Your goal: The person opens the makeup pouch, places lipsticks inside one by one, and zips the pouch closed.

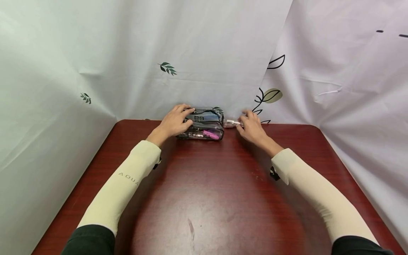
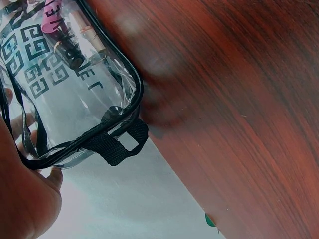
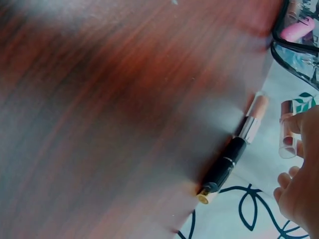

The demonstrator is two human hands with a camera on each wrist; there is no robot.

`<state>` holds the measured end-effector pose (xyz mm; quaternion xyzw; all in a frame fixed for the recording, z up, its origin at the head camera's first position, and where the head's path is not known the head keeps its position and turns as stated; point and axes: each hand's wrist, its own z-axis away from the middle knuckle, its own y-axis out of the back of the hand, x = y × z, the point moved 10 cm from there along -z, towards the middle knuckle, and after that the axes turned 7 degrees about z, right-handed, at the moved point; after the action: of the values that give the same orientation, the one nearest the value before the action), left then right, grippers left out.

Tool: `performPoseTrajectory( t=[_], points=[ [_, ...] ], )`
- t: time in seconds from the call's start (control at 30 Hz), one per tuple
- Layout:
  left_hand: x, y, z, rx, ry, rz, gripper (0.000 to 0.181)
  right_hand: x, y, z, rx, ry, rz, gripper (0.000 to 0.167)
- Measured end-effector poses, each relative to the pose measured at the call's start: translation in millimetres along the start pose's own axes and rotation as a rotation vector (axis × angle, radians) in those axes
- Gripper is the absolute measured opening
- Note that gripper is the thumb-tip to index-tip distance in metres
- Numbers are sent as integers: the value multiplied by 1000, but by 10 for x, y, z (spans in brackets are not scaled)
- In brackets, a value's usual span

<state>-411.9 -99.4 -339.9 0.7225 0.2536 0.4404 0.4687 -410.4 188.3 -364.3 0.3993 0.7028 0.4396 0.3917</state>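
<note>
A clear cosmetic pouch (image 1: 205, 124) with black trim lies at the table's far edge, against the cloth. My left hand (image 1: 173, 121) grips its left end; in the left wrist view some fingers show through the clear plastic. Inside the pouch are a pink tube (image 2: 51, 19) and other small tubes. Just right of the pouch, my right hand (image 1: 253, 129) pinches a lip gloss tube (image 3: 287, 132), clear with a brownish top. Below it in the right wrist view lie a lipstick (image 3: 253, 120) with a clear end and a black tube (image 3: 224, 163) with a gold end.
The dark red wooden table (image 1: 216, 191) ends at a white cloth (image 1: 207, 42) printed with leaves, which hangs behind it and on both sides. A black webbing loop (image 2: 117, 147) sticks out from the pouch's end.
</note>
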Motion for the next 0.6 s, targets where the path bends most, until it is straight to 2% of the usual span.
performPoseTrajectory(
  t=[0.6],
  points=[
    [-31,-8,-27,14,-3,6,64,-60,180,-35,64,0,-34,29]
  ],
)
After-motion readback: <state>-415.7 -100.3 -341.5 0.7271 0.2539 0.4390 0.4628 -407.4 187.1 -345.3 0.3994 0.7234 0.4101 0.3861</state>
